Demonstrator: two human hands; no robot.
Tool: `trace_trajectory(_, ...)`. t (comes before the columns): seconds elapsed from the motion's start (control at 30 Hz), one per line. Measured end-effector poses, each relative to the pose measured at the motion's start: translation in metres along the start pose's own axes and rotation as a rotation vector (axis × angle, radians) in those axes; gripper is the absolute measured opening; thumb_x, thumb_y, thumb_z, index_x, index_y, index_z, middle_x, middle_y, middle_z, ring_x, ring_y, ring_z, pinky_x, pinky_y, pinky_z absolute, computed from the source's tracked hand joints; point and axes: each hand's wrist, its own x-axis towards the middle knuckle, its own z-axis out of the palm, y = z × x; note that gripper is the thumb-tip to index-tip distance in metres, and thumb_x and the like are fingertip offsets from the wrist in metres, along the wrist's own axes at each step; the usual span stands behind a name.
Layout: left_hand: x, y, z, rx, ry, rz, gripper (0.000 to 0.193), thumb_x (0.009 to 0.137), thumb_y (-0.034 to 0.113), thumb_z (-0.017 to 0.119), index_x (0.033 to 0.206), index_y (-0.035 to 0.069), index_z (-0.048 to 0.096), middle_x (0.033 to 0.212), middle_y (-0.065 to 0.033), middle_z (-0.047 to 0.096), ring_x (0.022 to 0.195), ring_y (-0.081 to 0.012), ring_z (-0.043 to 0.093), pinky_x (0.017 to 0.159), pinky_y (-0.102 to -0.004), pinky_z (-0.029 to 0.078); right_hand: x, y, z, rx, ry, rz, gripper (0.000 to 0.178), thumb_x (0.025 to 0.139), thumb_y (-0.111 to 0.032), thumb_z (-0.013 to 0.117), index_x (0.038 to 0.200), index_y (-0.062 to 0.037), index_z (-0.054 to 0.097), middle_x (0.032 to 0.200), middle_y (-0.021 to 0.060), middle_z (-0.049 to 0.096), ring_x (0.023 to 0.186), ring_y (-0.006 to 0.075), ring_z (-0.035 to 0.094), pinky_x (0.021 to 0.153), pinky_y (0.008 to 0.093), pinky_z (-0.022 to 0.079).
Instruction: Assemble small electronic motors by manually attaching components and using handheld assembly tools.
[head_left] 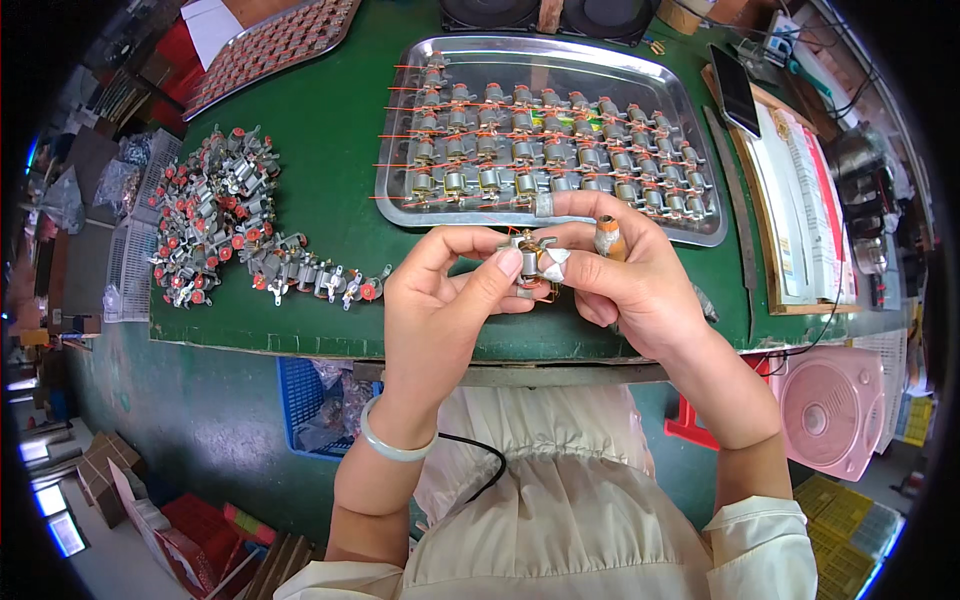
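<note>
Above the front edge of the green table, my left hand pinches a small cylindrical metal component between thumb and fingers. From the other side my right hand closes on the same component. White tape wraps its thumb tip, and another band is round a finger. A tool with a worn orange-brown handle sticks up from the right hand; its working end is hidden. Just beyond the hands lies a metal tray with rows of similar components, thin red wires reaching past its left side.
A heap of loose components trails toward my left hand. Another filled tray stands far left. On the right are a flat metal strip, a phone and a board with papers. A pink fan stands below right.
</note>
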Motion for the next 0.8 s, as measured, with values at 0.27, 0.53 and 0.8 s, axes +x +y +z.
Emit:
trace_trajectory(0.27,0.000,0.003,0.000,0.023,-0.012,0.010,0.013,0.083,0.004,0.056,0.093,-0.004,0.052,0.088,-0.0118,0.060,0.075,-0.0180,0.063,0.063,-0.0252,0.055,-0.002,-0.004,-0.002,0.015,-0.046,0.011,0.040,0.075,-0.008,0.065,0.109,0.0006,0.046,0.084,0.0050,0.057,0.052,0.0031,0.046,0.039,0.0165,0.031)
trace_trajectory(0.53,0.000,-0.002,-0.001,0.034,-0.040,0.064,0.020,0.078,-0.004,0.059,0.095,-0.006,0.049,0.091,-0.0142,0.060,0.078,-0.0179,0.063,0.070,-0.0257,0.053,-0.007,0.000,-0.003,-0.202,0.019,-0.189,0.033,0.075,-0.004,0.063,0.102,-0.0004,0.044,0.090,0.0077,0.059,0.065,0.0081,0.053,0.054,0.0176,0.042)
trace_trajectory(0.8,-0.002,0.004,-0.015,0.039,-0.009,0.029,0.028,0.079,-0.004,0.058,0.104,-0.006,0.046,0.093,-0.0154,0.060,0.077,-0.0192,0.063,0.068,-0.0255,0.053,-0.017,-0.019,-0.023,-0.790,0.166,-0.379,0.034,0.087,-0.030,0.044,0.081,0.0012,0.054,0.061,0.0066,0.055,0.054,0.0098,0.048,0.052,0.0262,0.039)
